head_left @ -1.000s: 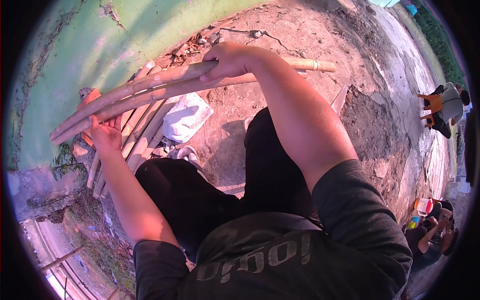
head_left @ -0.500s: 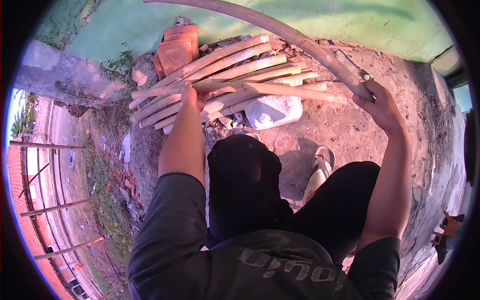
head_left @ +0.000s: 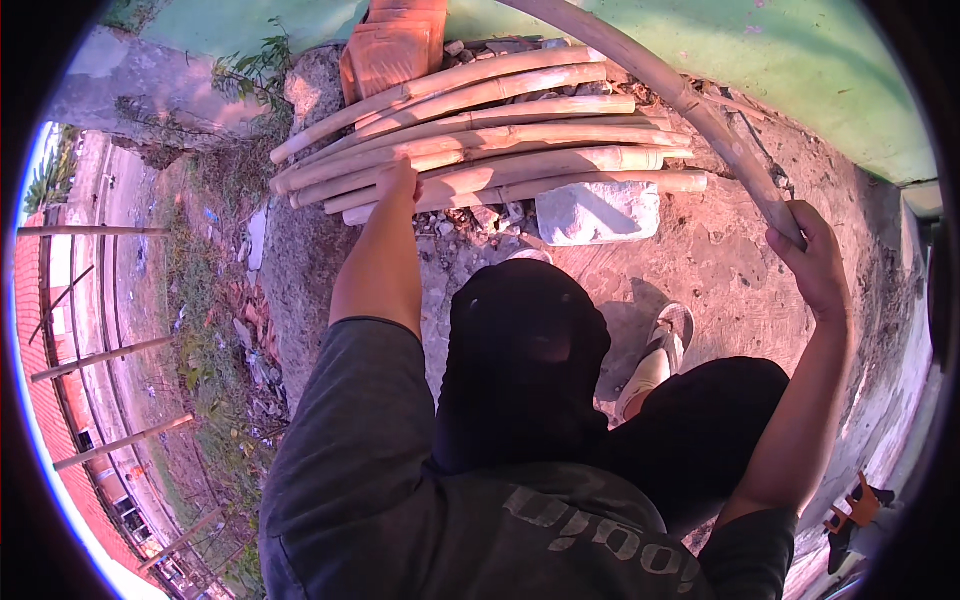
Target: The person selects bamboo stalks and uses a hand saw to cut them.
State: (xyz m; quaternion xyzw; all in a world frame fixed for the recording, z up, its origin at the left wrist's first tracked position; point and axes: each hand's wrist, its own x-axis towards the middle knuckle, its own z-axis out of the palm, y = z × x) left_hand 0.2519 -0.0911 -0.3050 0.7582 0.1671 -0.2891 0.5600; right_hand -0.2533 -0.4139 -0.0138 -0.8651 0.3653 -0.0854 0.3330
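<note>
Along the rough ground's [head_left: 740, 265] edge by the green wall [head_left: 850, 110]: bamboo pile [head_left: 490, 138], white block [head_left: 600, 213] beside it. Right hand [head_left: 812, 255] grips one pole [head_left: 690, 100]; left hand [head_left: 398, 183] at pile, can't tell grip.

The one piece of lettering stands on the front of the person's dark grey T-shirt [head_left: 450, 540]: a single row of large, pale grey printed letters [head_left: 602, 535] across the chest. The row slants downward toward the right, its far end running close to the lower edge of the view. The print looks worn and faded, and creases in the fabric bend some of the characters out of shape.
</note>
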